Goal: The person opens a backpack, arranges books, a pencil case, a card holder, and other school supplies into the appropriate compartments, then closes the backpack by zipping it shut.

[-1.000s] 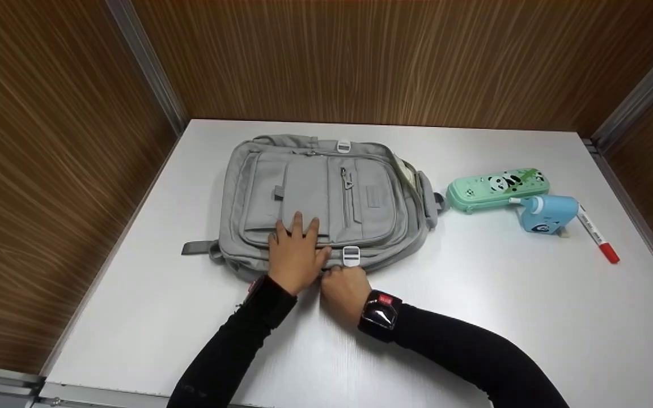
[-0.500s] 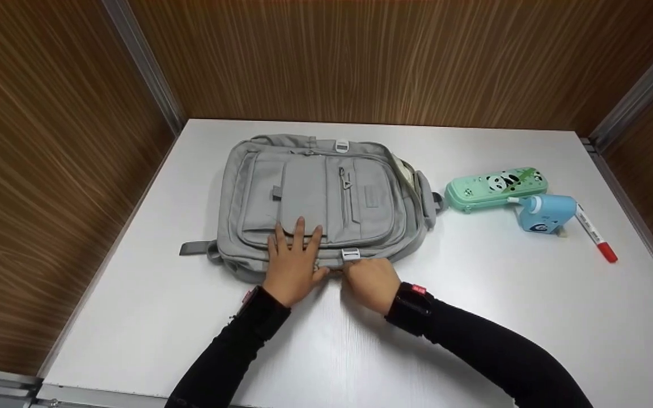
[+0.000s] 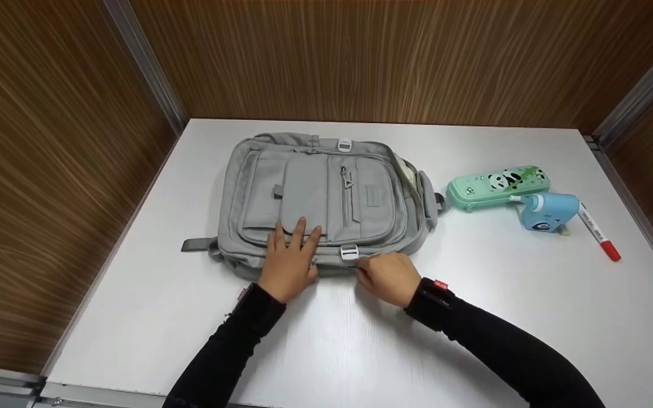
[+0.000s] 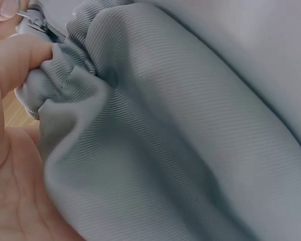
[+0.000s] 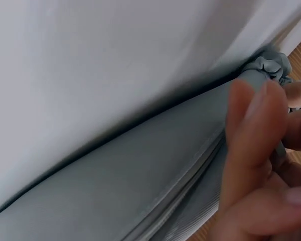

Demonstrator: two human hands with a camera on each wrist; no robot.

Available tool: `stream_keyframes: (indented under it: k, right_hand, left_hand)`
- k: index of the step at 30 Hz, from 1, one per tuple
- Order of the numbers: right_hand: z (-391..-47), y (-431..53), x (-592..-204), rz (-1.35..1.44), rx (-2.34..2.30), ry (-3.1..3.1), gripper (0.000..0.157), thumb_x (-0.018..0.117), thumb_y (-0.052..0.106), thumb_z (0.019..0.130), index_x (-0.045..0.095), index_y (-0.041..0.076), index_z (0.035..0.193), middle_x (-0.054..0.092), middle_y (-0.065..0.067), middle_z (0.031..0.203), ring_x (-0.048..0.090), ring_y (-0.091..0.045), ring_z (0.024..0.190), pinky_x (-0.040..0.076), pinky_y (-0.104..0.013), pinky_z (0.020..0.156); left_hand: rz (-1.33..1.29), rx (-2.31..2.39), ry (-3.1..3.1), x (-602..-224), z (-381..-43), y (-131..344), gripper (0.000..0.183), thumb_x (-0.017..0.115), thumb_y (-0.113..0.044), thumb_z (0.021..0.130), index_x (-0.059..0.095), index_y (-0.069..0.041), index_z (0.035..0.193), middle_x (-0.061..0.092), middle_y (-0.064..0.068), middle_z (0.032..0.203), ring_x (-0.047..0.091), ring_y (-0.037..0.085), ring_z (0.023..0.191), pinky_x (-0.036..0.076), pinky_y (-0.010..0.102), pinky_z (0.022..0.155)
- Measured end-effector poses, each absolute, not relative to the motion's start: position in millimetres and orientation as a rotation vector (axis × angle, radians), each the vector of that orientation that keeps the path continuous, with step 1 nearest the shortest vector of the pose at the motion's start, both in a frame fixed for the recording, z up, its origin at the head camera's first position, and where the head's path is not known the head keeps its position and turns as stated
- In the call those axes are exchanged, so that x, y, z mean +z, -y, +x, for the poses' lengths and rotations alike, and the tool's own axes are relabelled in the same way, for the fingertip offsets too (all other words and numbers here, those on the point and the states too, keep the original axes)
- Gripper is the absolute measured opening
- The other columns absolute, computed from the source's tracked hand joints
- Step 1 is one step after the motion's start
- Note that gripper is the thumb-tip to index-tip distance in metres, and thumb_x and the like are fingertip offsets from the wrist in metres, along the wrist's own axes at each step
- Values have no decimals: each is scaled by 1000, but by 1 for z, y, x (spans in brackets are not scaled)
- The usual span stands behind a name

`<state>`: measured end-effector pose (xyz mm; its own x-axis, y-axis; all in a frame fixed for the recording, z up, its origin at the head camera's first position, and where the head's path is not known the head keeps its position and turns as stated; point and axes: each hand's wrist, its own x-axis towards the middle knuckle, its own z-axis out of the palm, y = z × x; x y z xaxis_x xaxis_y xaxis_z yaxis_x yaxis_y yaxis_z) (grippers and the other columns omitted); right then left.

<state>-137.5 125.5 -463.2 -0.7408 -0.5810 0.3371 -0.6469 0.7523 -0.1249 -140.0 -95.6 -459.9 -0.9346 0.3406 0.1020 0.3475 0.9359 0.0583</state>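
A grey backpack (image 3: pixel 309 192) lies flat on the white table with its front pockets facing up. My left hand (image 3: pixel 287 266) rests on the backpack's near edge, fingers straight and spread over the front. In the left wrist view, the left thumb (image 4: pixel 20 57) touches the gathered side fabric. My right hand (image 3: pixel 390 279) is at the same edge, right of the white buckle (image 3: pixel 350 253), with fingers curled. Its fingertips pinch a metal zipper pull (image 4: pixel 34 20), seen in the left wrist view. The zipper seam (image 5: pixel 178 193) runs along the bag's side in the right wrist view.
Right of the backpack lies a green panda pencil case (image 3: pixel 496 188). A light blue bottle-shaped item with a white spout (image 3: pixel 550 212) is in front of it. Beside that lies a red-capped marker (image 3: pixel 598 231). Wood-grain panels (image 3: pixel 360 62) enclose the table.
My right hand has slid rightward along the backpack's near edge, from left of the buckle to right of it. My left hand has stayed on the bag, shifting slightly toward me.
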Motion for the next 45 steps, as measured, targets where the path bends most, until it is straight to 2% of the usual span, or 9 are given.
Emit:
stream_keyframes:
  k: [6,9,17,25,32,38,41,43,45]
  right_hand:
    - [-141,-138,-458,967,366,2716,16,56,19,77,56,19,61,41,10,47,45,-11,42,37,-30,40]
    - [-142,-145,-456,981,389,2727,19,56,18,77,52,20,58,38,11,47,42,-10,42,35,-29,40]
    - [-145,-168,-449,902,411,2795,26,55,18,77,43,22,54,31,11,46,35,-9,43,31,-29,38]
    - [-152,-189,-444,858,460,2856,25,55,20,79,46,22,56,30,13,47,34,-8,44,29,-27,41]
    - [-162,-208,-438,809,480,2839,28,54,15,77,40,21,54,25,13,49,30,-8,45,22,-26,43]
    - [-165,-216,-437,817,526,2855,21,53,16,78,50,21,59,35,13,50,33,-8,46,26,-26,44]
    - [-164,-216,-436,855,587,2835,18,54,15,78,53,23,62,42,15,53,38,-6,47,31,-26,45]
    - [-163,-215,-436,875,636,2817,18,54,14,78,54,24,63,45,17,55,40,-4,47,33,-25,47]
    - [-161,-213,-436,898,672,2798,19,54,14,78,52,25,63,45,17,55,40,-3,47,34,-24,48]
  left_hand:
    - [-579,-31,3018,-462,-140,98,72,56,-39,81,21,-20,142,13,14,145,12,54,122,13,59,98]
    - [-610,-30,3008,-461,-141,101,74,57,-41,81,21,-20,142,14,14,145,12,54,122,13,58,99]
    - [-685,44,2992,-459,-150,121,61,49,-34,88,22,-23,141,15,10,146,13,50,124,14,53,101]
    - [-739,-62,2990,-459,-162,140,62,50,-25,86,22,-24,141,12,6,147,10,47,126,10,52,103]
    - [-785,-183,2952,-462,-174,165,67,56,-14,82,25,-25,140,14,2,147,8,43,129,11,56,101]
    - [-695,-199,3009,-458,-179,169,69,55,-7,81,25,-26,140,13,0,147,7,40,130,8,57,100]
    - [-632,-217,3058,-452,-178,156,66,52,-12,81,25,-22,141,13,4,147,4,41,130,4,57,101]
    - [-623,-251,3047,-446,-174,140,64,51,-19,80,28,-19,140,17,7,146,4,41,130,3,55,102]
    - [-666,-284,2957,-442,-170,118,58,50,-25,80,35,-14,136,29,10,141,12,40,129,7,53,103]
